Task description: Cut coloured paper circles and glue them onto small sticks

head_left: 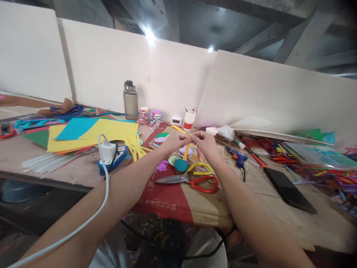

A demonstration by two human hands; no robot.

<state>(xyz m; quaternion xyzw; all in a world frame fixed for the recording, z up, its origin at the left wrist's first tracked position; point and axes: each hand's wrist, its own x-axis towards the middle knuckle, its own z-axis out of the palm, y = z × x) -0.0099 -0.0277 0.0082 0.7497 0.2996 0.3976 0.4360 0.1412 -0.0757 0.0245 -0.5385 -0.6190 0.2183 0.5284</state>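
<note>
My left hand [177, 141] and my right hand [205, 144] meet above the cardboard, fingertips pinched close together. Between them a narrow yellow paper strip [186, 153] runs down toward a teal paper disc [181, 165]; both hands appear to grip its upper end, though the fingers partly cover it. A pale green disc [172, 160] lies beside the teal one. Just behind is a white-topped round piece with a purple edge [184, 150], partly hidden. Nearer to me, scissors [192, 179] with one red and one yellow handle lie open on the red-printed cardboard [167, 197].
Yellow paper sheets [92, 134] and a power strip [119, 156] with a white plug lie left. A bottle [131, 102] and a paper cup [189, 121] stand behind. At right are a blue glue gun [238, 158], a black phone [288, 190] and colourful strips [331, 178].
</note>
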